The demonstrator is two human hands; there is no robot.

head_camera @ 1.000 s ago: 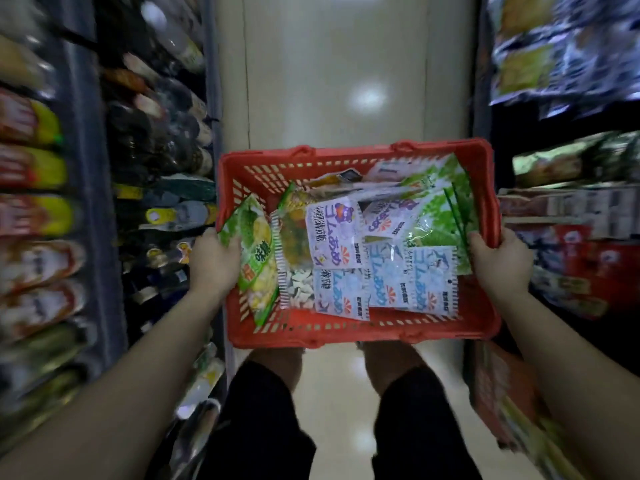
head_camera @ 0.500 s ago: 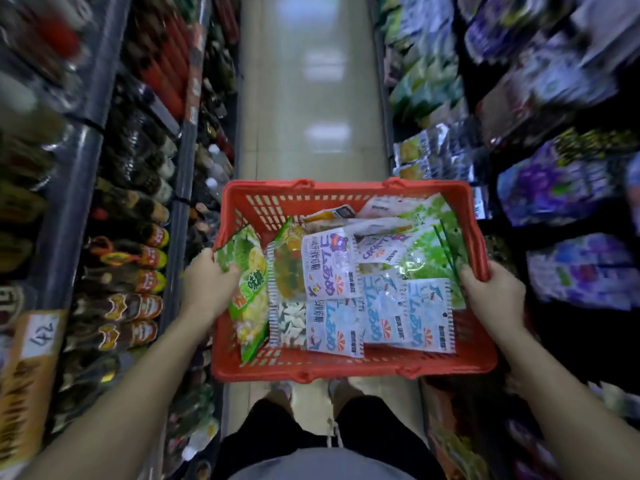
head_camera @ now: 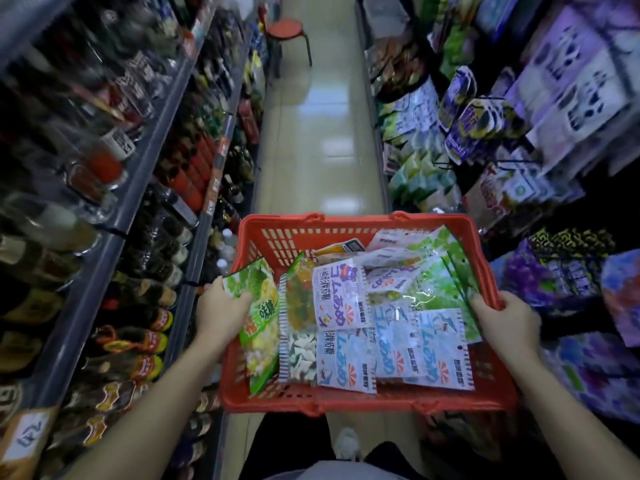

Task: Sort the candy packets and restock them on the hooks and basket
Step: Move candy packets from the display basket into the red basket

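Observation:
I carry a red plastic basket (head_camera: pixel 353 402) in front of me, full of candy packets. My left hand (head_camera: pixel 221 310) grips its left rim, with a green packet (head_camera: pixel 259 317) lying against the fingers. My right hand (head_camera: pixel 505 317) grips the right rim. Inside lie several white packets with purple and blue print (head_camera: pixel 337 296), pale blue ones (head_camera: pixel 440 348), a clear packet of yellow candy (head_camera: pixel 299 306) and light green ones (head_camera: pixel 440 268).
A narrow shop aisle with a shiny floor (head_camera: pixel 322 140) runs ahead. Shelves of bottles (head_camera: pixel 145 209) line the left. Hanging snack and candy packets (head_camera: pixel 478 123) fill the right. A red stool (head_camera: pixel 289 29) stands far down the aisle.
My view has lifted from the floor to look down the aisle. The basket stays level in both hands, and the far shelves and stool have come into sight.

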